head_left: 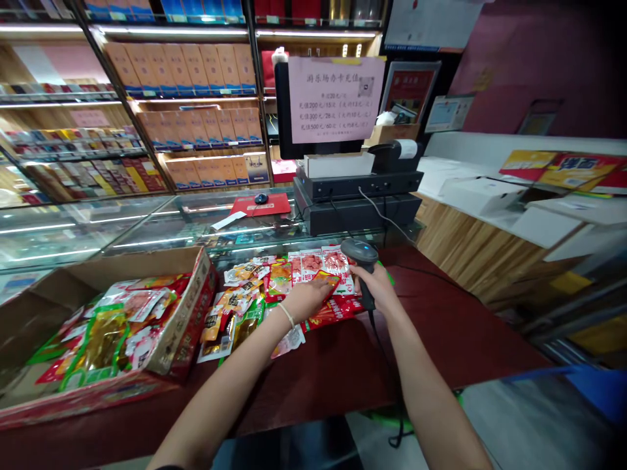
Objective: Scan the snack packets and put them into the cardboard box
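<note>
My right hand (pixel 377 286) is wrapped round the handle of a black barcode scanner (pixel 360 250), whose cable hangs down over the counter's front edge. Its head points left, over the snack packets. My left hand (pixel 306 300), with a pale bracelet at the wrist, has its fingers on a small orange-red snack packet (pixel 328 279); the fingertips are partly hidden. Around and under that hand lie several sealed snack packets: pink-and-white ones (pixel 312 261), a red one (pixel 337 310), yellow-orange ones (pixel 232 300) and a green-edged one (pixel 249 323).
An open cardboard box (pixel 181 326) of mixed snack packets stands at the left on the dark red counter (pixel 313 385). Behind are a glass case (pixel 142 228), a mouse (pixel 261 198) on a red mat, and a till (pixel 362 202) with a monitor and receipt printer. White boxes (pixel 484 196) sit right.
</note>
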{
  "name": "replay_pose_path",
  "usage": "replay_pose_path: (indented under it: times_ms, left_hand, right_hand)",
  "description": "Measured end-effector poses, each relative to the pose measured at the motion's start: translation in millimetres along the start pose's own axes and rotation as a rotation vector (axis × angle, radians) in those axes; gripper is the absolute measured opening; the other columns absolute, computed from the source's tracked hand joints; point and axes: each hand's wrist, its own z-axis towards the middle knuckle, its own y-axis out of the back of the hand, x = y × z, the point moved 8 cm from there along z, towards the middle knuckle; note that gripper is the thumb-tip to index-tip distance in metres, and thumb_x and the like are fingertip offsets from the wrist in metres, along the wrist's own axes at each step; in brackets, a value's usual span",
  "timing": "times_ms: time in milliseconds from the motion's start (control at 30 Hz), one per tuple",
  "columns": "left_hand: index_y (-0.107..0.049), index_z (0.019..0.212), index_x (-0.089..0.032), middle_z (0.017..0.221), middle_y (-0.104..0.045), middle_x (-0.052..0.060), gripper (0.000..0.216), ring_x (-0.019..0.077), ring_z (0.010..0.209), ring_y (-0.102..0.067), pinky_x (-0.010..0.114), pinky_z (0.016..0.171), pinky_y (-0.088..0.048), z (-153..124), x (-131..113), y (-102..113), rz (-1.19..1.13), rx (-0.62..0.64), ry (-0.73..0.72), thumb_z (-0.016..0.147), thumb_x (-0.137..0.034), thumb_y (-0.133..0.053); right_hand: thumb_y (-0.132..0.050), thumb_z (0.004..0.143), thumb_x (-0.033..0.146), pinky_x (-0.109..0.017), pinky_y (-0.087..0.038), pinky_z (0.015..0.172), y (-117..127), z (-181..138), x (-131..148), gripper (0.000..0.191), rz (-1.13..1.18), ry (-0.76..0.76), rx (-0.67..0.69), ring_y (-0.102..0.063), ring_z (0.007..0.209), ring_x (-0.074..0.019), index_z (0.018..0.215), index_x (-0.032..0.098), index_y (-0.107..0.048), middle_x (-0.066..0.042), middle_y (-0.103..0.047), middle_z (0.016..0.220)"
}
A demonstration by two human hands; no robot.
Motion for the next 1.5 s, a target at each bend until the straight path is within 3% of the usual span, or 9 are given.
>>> replay_pose_path:
  times_ms: [100, 200, 267, 367, 533, 700, 867, 1167, 1500]
  left_hand:
    - [-0.058, 0.124, -0.027, 0.110, -0.072, 0.006, 0.037, 0.0195, 0.098, -0.068, 0.029, 0.084, -0.051, -22, 30, 28, -0.165, -0.183, 0.169, 0.091, -0.015, -0.045]
    - [-0.066, 0.112, -0.023, 0.101, -0.074, 0.005, 0.025, 0.0196, 0.092, -0.069, 0.029, 0.081, -0.051, -61, 77, 60, -0.416, -0.524, 0.409, 0.091, -0.022, -0.052]
    - [-0.069, 0.101, -0.018, 0.093, -0.074, 0.005, 0.020, 0.0195, 0.086, -0.069, 0.029, 0.078, -0.051, -90, 108, 67, -0.642, -0.711, 0.545, 0.087, -0.030, -0.060]
    - [-0.069, 0.095, -0.013, 0.082, -0.073, 0.004, 0.029, 0.0177, 0.077, -0.068, 0.028, 0.074, -0.052, -125, 138, 54, -1.112, -0.896, 0.637, 0.080, -0.038, -0.069]
    - [-0.066, 0.103, -0.013, 0.095, -0.075, 0.008, 0.043, 0.0179, 0.083, -0.071, 0.032, 0.083, -0.056, -160, 156, 19, -1.723, -1.120, 0.655, 0.068, -0.031, -0.082]
    - [-0.068, 0.095, -0.011, 0.092, -0.076, 0.008, 0.027, 0.0168, 0.080, -0.072, 0.031, 0.085, -0.058, -169, 162, 8, -1.907, -1.186, 0.653, 0.072, -0.021, -0.078]
    - [-0.069, 0.092, -0.011, 0.089, -0.076, 0.008, 0.018, 0.0189, 0.083, -0.073, 0.034, 0.088, -0.058, -170, 163, 0, -1.938, -1.202, 0.709, 0.076, -0.017, -0.074]
    - [-0.069, 0.098, -0.011, 0.100, -0.075, 0.010, 0.021, 0.0189, 0.090, -0.072, 0.031, 0.086, -0.058, -171, 161, -8, -1.911, -1.161, 0.784, 0.079, -0.018, -0.072]
    - [-0.067, 0.103, -0.013, 0.096, -0.075, 0.007, 0.037, 0.0182, 0.082, -0.072, 0.032, 0.079, -0.057, -166, 159, -5, -1.850, -1.112, 0.683, 0.071, -0.028, -0.079]
  right_hand:
    - [-0.075, 0.070, 0.048, -0.024, -0.035, 0.035, -13, -4, 12, 0.032, -0.014, 0.014, 0.011, -0.044, 0.032, -0.0130, 0.072, 0.022, -0.057, 0.003, -0.053, 0.039]
    - [-0.076, 0.070, 0.050, -0.025, -0.036, 0.036, -33, -7, 25, 0.033, -0.051, 0.032, 0.061, -0.046, 0.034, -0.0139, 0.076, 0.022, -0.059, 0.003, -0.054, 0.040]
    - [-0.075, 0.071, 0.050, -0.025, -0.036, 0.036, -51, -10, 31, 0.033, -0.061, 0.038, 0.111, -0.047, 0.034, -0.0141, 0.077, 0.021, -0.060, 0.003, -0.054, 0.040]
    - [-0.074, 0.073, 0.048, -0.025, -0.037, 0.038, -84, -18, 39, 0.032, -0.025, 0.069, 0.209, -0.047, 0.035, -0.0135, 0.076, 0.021, -0.059, 0.003, -0.054, 0.040]
    - [-0.070, 0.078, 0.047, -0.024, -0.038, 0.039, -146, -40, 26, 0.029, 0.007, 0.008, 0.406, -0.045, 0.035, -0.0121, 0.076, 0.019, -0.061, 0.003, -0.054, 0.040]
    - [-0.074, 0.074, 0.046, -0.024, -0.036, 0.038, -178, -59, -19, 0.033, -0.085, -0.091, 0.479, -0.046, 0.036, -0.0131, 0.090, 0.018, -0.065, 0.005, -0.053, 0.043]
    - [-0.077, 0.071, 0.040, -0.026, -0.045, 0.048, -176, -59, -32, 0.039, -0.160, 0.011, 0.439, -0.059, 0.053, -0.0155, 0.101, 0.019, -0.068, -0.003, -0.071, 0.075]
    - [-0.074, 0.074, 0.043, -0.026, -0.039, 0.038, -171, -59, -36, 0.036, -0.153, -0.109, 0.417, -0.047, 0.035, -0.0146, 0.101, 0.021, -0.064, 0.005, -0.055, 0.043]
    - [-0.075, 0.072, 0.043, -0.025, -0.038, 0.038, -169, -60, -22, 0.030, -0.136, -0.080, 0.407, -0.046, 0.035, -0.0131, 0.089, 0.021, -0.062, 0.005, -0.055, 0.043]
